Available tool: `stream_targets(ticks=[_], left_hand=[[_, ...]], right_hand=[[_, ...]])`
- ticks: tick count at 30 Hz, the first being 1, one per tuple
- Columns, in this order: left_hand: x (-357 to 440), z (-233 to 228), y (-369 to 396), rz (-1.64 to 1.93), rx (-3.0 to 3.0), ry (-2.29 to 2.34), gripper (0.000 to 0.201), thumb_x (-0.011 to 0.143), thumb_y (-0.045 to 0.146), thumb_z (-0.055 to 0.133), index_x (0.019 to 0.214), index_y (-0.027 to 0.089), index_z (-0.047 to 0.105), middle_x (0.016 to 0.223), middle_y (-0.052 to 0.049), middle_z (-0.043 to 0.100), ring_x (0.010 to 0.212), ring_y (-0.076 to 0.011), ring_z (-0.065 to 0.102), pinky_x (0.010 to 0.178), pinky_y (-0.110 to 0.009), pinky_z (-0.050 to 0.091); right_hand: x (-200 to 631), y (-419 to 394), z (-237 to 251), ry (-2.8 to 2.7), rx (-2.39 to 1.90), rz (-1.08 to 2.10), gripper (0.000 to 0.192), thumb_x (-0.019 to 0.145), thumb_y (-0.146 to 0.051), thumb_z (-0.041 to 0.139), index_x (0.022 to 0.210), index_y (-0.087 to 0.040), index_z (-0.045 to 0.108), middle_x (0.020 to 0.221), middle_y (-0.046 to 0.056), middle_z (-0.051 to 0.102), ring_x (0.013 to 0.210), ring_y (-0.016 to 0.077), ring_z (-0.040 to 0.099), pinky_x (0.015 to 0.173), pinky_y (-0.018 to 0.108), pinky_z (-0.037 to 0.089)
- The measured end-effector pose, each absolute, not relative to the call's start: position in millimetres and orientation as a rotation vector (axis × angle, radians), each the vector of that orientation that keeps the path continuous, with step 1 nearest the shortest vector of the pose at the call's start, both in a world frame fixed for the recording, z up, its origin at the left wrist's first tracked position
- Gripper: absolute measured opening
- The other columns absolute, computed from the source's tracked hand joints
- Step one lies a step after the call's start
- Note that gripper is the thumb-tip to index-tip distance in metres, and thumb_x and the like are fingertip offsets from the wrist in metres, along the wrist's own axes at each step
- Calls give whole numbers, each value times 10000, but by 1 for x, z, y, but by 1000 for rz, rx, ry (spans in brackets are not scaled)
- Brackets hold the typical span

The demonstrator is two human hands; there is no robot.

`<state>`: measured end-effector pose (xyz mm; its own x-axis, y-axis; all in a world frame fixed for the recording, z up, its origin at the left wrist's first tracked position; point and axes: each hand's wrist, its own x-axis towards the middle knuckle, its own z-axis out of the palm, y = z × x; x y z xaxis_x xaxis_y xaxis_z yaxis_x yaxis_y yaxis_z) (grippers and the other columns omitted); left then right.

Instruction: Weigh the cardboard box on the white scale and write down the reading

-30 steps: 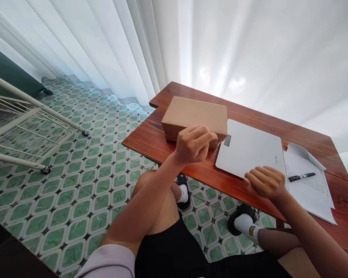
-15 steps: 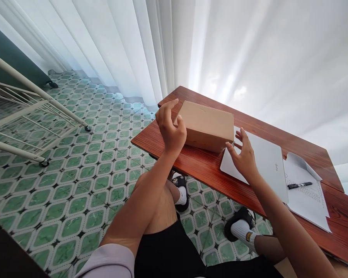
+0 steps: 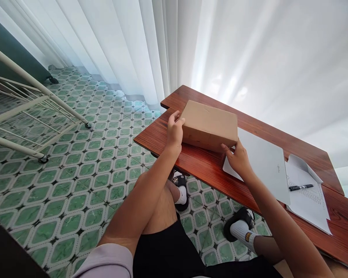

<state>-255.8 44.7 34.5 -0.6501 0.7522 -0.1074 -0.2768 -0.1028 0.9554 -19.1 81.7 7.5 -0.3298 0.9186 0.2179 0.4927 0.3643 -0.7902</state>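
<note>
Box (image 3: pixel 209 120) clasped between left hand (image 3: pixel 174 133) and right hand (image 3: pixel 239 158), both half-curled; grip done, top closed, seemingly unlifted from table (image 3: pixel 197 159).

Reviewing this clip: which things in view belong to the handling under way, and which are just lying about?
In hand:
- cardboard box
- left hand, at its left end
- right hand, at its near right corner

Apparently just lying about:
- flat white slab
- papers
- pen on them

You can read no word for certain: right of your right hand (image 3: pixel 238 159), the white slab (image 3: pixel 262 164) bears tiny lettering (image 3: pixel 278 168); farther right, the paper (image 3: pixel 310 211) carries illegible writing; below, your sock's badge (image 3: pixel 248 236) is unreadable.
</note>
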Motion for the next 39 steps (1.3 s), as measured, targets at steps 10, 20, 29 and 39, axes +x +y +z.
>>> stream_targets(ticks=[10,20,29,39], left_hand=[[-246,36,42,1849,567,1446,373,937,300,474,1277,213,600,1342,-62,632,1248,-270,577,971,-359,512],[-247,33,44,1902,531,1464,341,931,281,472,1235,226,615,1361,-65,611,1275,-280,552,1036,-389,488],[-242,34,43,2024,592,1400,333,901,263,469,1195,234,624,1334,-43,630,1270,-255,556,1061,-361,483],[-227,34,47,2081,768,1248,355,903,288,465,1220,228,614,1330,-53,634,1275,-250,569,1073,-359,487]], right_hand=[[-22,81,10,-1956,-1279,754,451,903,-456,595,1273,-199,599,1255,169,691,1044,316,698,899,501,586],[-27,79,8,-1949,-1291,730,460,911,-468,572,1294,-214,593,1162,157,725,939,334,705,818,490,564],[-23,79,15,-1937,-1229,697,503,910,-425,565,1371,-227,552,1095,116,737,902,299,709,790,452,572],[1,77,28,-1906,-1202,579,347,913,-385,583,1229,-243,598,1005,70,736,858,259,706,770,425,596]])
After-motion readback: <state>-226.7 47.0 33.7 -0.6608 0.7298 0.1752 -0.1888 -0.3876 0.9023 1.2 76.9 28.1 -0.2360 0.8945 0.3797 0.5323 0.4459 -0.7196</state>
